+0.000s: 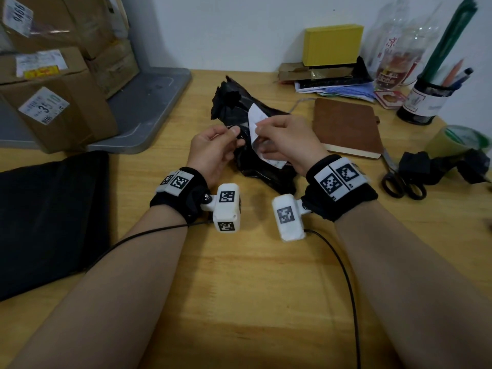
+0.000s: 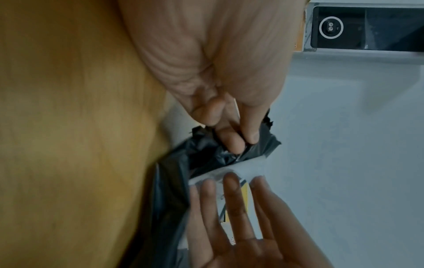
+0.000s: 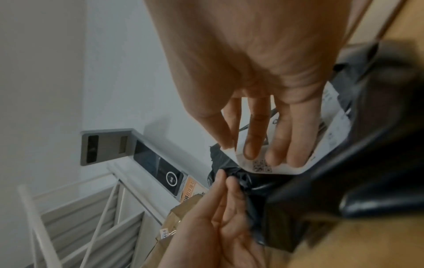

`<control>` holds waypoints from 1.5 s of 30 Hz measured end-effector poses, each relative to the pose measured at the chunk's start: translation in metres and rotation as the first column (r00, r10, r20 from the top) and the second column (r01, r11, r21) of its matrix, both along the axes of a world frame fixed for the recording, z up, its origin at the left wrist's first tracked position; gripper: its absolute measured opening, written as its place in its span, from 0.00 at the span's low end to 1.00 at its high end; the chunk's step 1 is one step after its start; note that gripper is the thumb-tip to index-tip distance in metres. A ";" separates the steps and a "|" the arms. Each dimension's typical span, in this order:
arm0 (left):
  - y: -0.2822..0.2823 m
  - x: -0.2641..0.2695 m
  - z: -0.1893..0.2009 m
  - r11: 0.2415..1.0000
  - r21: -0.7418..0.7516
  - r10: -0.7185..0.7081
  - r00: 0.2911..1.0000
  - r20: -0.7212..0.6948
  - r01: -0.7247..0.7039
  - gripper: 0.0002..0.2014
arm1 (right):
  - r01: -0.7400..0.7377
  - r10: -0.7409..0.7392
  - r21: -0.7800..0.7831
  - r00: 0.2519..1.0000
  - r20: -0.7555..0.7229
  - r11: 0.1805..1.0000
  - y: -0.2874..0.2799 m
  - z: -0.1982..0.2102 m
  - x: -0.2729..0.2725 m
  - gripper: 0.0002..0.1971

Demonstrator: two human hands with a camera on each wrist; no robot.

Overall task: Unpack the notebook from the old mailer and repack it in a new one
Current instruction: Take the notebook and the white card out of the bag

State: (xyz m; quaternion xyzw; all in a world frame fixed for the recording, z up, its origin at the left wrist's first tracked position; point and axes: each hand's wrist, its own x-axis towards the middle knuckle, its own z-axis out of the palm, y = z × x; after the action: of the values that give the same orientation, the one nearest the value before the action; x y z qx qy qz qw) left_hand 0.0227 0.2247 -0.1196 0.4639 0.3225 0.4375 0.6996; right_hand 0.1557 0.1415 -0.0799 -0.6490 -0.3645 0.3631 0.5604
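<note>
Bare wooden desk (image 1: 239, 302) lies open near the person. Cardboard boxes (image 1: 53, 102) block the left; the notebook (image 1: 348, 126) and scissors (image 1: 399, 179) crowd the right.

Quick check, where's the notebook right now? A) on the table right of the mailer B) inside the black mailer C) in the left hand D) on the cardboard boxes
A: the brown notebook lies flat on the table, right of the black mailer, touched by neither hand.

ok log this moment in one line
left hand pinches old mailer | right hand peels label | notebook out, on table
</note>
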 end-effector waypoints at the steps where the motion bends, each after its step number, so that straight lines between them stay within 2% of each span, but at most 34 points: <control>1: 0.000 0.000 0.000 1.000 -0.002 0.004 1.000 0.020 -0.004 0.08 | 0.009 -0.009 0.006 0.999 0.046 1.000 0.001 0.001 0.000 0.03; 3: 0.001 0.001 0.001 1.000 0.009 0.003 0.999 0.032 -0.003 0.10 | 0.018 -0.018 0.003 0.994 0.105 1.000 0.001 0.002 -0.001 0.03; 6: -0.001 0.000 0.002 0.999 0.015 -0.029 0.999 0.029 0.029 0.09 | 0.017 -0.016 -0.013 0.998 0.065 1.000 0.000 0.002 0.000 0.06; 8: -0.001 0.000 0.002 0.998 0.013 -0.060 0.998 0.025 0.059 0.07 | -0.003 0.003 -0.012 0.999 0.032 1.000 -0.002 0.001 0.000 0.08; 11: -0.002 0.000 0.001 0.993 0.053 -0.107 0.994 0.000 0.107 0.01 | -0.026 0.026 0.001 0.996 0.090 1.000 -0.003 -0.002 0.000 0.09; 15: -0.003 0.000 -0.001 0.994 0.070 -0.079 0.997 -0.025 0.080 0.01 | -0.008 0.009 -0.011 0.993 0.120 1.000 -0.001 -0.005 0.000 0.04; 22: 0.001 0.000 0.000 0.999 -0.049 0.015 0.999 0.034 -0.013 0.05 | 0.020 -0.021 -0.030 1.000 -0.022 0.999 0.002 -0.003 0.001 0.03; 28: 0.003 -0.001 0.000 0.998 -0.053 0.028 0.999 0.037 -0.026 0.04 | 0.037 -0.041 -0.038 0.992 -0.118 0.999 -0.003 0.002 0.000 0.02; 31: 0.002 -0.001 -0.001 1.000 -0.022 0.002 1.000 0.031 -0.002 0.04 | 0.012 -0.016 -0.034 0.994 -0.110 0.999 -0.006 0.006 -0.001 0.04; 34: 0.000 -0.001 0.000 0.999 0.026 -0.041 0.999 0.017 0.040 0.04 | 0.024 -0.024 -0.009 1.000 0.002 1.000 -0.006 0.006 -0.004 0.09; 36: -0.001 0.000 0.000 0.998 0.034 -0.044 0.999 0.006 0.044 0.04 | 0.058 -0.059 0.014 0.997 0.049 0.998 -0.005 0.004 -0.004 0.08; 43: 0.003 -0.001 0.000 0.999 -0.036 -0.010 0.998 0.055 0.012 0.04 | 0.106 -0.104 0.016 0.990 -0.095 0.994 -0.001 0.002 0.001 0.03; 45: 0.004 0.000 0.000 0.998 -0.067 0.005 0.997 0.081 0.000 0.04 | 0.127 -0.124 0.012 0.983 -0.139 0.992 -0.001 0.002 0.001 0.04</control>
State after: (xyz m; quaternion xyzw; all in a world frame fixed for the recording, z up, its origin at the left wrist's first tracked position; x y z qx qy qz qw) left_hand 0.0226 0.2289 -0.1198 0.4216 0.3089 0.4458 0.7267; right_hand 0.1568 0.1403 -0.0775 -0.6383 -0.2871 0.3672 0.6127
